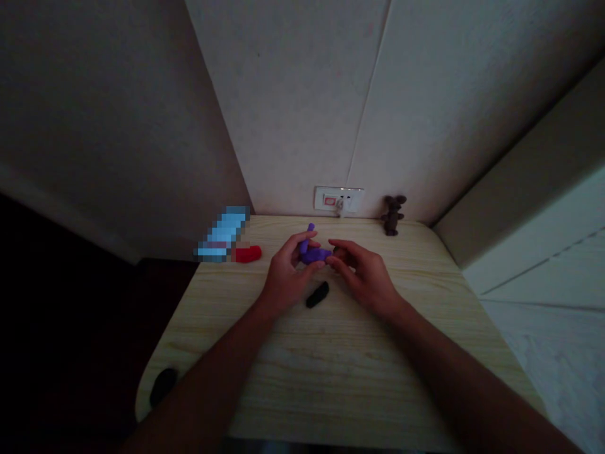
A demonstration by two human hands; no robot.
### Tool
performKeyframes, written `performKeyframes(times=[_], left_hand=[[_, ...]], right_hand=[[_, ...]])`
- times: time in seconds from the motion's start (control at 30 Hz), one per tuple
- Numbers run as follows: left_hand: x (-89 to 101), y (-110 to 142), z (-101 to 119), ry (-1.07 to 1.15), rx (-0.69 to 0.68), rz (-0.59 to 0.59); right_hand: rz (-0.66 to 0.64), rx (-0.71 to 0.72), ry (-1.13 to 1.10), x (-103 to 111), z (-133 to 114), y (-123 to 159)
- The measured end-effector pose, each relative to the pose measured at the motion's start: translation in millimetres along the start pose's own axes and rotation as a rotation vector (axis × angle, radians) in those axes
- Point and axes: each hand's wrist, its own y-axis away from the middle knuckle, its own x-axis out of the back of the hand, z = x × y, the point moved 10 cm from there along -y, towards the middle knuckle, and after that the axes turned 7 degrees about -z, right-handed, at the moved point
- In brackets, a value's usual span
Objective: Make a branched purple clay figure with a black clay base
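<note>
Purple modelling clay is between my two hands above the middle of the wooden table. My left hand wraps round its left part, where a thin purple stick of it rises past the fingers. The fingertips of my right hand pinch the right end of the purple piece. Just below the hands, a black lump that looks like clay lies on the table, touched by neither hand.
A small brown big-eared figure stands at the table's back right. Back left are a red lump and a blurred-out bright screen. A dark round object lies front left. A wall socket sits behind.
</note>
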Motion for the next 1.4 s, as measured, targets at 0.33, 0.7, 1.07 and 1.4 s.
performKeyframes(times=[0.33,0.7,1.07,1.4], left_hand=[[0.0,0,-1,0.017,0.042,-0.02],[-2.5,0,-6,0.068,0.111,0.0],[-5.8,2,-3,0.0,0.107,-0.092],[-0.9,-1,-10,0.054,0.132,-0.011]], right_hand=[[0.097,0.087,0.132,11,-16,8],[0.106,-0.322,-0.437,-2,38,9],[-0.044,-0.108,-0.057,3,9,6],[0.116,-0.168,-0.078,10,16,8]])
